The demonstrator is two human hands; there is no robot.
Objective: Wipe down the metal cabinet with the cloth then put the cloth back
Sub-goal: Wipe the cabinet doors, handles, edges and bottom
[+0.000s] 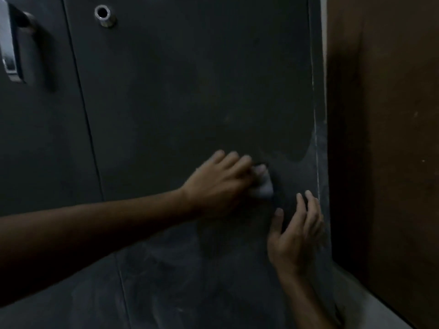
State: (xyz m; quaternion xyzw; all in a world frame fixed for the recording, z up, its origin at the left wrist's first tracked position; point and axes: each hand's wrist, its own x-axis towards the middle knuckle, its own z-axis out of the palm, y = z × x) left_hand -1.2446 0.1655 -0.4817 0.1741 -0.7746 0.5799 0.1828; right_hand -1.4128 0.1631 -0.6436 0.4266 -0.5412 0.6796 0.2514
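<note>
The dark grey metal cabinet (180, 91) fills most of the view, its right door facing me. My left hand (218, 184) reaches across from the left and presses a small pale cloth (262, 186) flat against the door, fingers spread and fairly straight over it. Only the cloth's right edge shows past my fingers. My right hand (294, 236) hovers just below and to the right, near the door's right edge, palm toward the door, fingers loosely extended and holding nothing. Dusty smears cover the lower part of the door.
A chrome handle (9, 43) sits on the left door at the upper left, and a round metal lock barrel (103, 15) near the top. A brown wooden panel (384, 138) stands close beside the cabinet's right edge. A pale ledge (370, 302) lies at the bottom right.
</note>
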